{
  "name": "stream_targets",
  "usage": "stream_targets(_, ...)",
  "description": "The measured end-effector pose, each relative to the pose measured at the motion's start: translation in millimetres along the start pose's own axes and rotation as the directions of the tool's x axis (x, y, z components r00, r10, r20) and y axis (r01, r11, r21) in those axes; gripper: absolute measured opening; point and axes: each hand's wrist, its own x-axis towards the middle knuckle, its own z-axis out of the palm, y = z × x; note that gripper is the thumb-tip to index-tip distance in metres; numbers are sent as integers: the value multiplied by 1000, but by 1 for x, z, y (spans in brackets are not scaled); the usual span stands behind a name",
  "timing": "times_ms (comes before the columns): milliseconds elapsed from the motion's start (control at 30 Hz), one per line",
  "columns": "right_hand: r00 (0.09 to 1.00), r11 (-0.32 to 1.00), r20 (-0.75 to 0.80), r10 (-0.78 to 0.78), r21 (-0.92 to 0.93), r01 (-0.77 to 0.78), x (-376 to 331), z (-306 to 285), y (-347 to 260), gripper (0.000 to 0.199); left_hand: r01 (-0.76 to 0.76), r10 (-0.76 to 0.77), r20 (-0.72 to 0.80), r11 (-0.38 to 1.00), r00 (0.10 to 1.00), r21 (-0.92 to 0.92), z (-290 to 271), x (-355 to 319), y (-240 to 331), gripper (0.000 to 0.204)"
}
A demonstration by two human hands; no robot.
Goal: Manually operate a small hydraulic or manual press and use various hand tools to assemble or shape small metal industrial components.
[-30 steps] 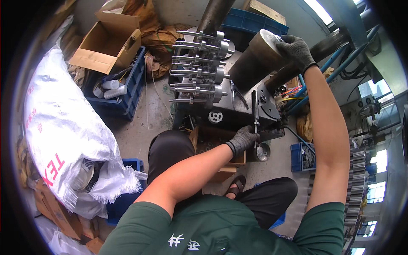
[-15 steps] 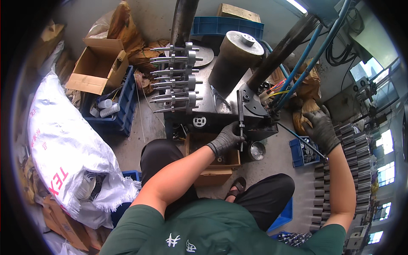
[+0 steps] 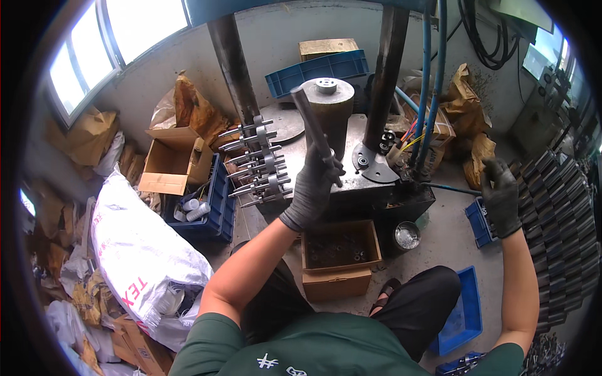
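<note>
My left hand (image 3: pixel 308 191), in a dark grey glove, is closed around a dark metal shaft (image 3: pixel 310 119). The shaft tilts with its upper end up and to the left, in front of a thick steel cylinder (image 3: pixel 327 116). A small holed disc (image 3: pixel 325 85) sits on the cylinder's top. My right hand (image 3: pixel 500 191), gloved too, is raised at the right with fingers bent and apart, and nothing shows in it. A thin lever (image 3: pixel 453 188) reaches close to that hand; whether they touch I cannot tell.
Several shafts with collars (image 3: pixel 263 163) stand at the table's left. Below is a cardboard box (image 3: pixel 338 282) of small parts beside a round metal tin (image 3: pixel 407 235). Blue bins (image 3: pixel 480 222) lie right, near stacked metal cylinders (image 3: pixel 555 238). A white sack (image 3: pixel 141 244) lies left.
The view has shifted, showing more wall and windows. My left hand has lifted the shaft from beside the table's front edge to over the table, tilting it leftward. My right hand stays at the right.
</note>
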Motion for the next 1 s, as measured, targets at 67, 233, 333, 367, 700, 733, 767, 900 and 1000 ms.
stream_targets(67, 997, 998, -69, 25, -59, -29, 37, 11, -1, 28, -160, 159, -45, 987, 986, -23, -6, 49, 21, 54)
stream_targets(233, 986, 958, -41, 164, -231, -169, 107, 26, 11, 34, -302, 357, -146, 904, 923, 303, -27, 178, 50, 35)
stream_targets(333, 957, 909, 110, 267, -360, -212, 136, 31, 21, 37, -269, 338, -172, 904, 925, 332, -38, 229, 43, 37)
stream_targets(367, 913, 886, 219, 345, -398, -239, 140, 32, 21, 38, -226, 305, -169, 901, 937, 371, -38, 238, 41, 37)
stream_targets(700, 908, 908, 280, 312, -371, -198, 134, 29, 17, 37, -119, 211, -61, 739, 976, 663, -42, 270, 36, 30)
stream_targets(733, 905, 906, 285, 315, -374, -198, 132, 27, 17, 37, -143, 227, -25, 690, 973, 710, -37, 268, 37, 30)
stream_targets(767, 905, 907, 287, 313, -373, -195, 132, 26, 16, 37, -164, 248, -11, 672, 969, 722, -35, 268, 39, 29)
stream_targets(900, 898, 918, 301, 320, -334, -215, 115, 19, 13, 38, -132, 179, 31, 590, 983, 796, -21, 265, 45, 33)
stream_targets(1000, 885, 941, 347, 309, -249, -231, 86, 1, -16, 36, -89, 182, -32, 618, 983, 781, -24, 260, 44, 35)
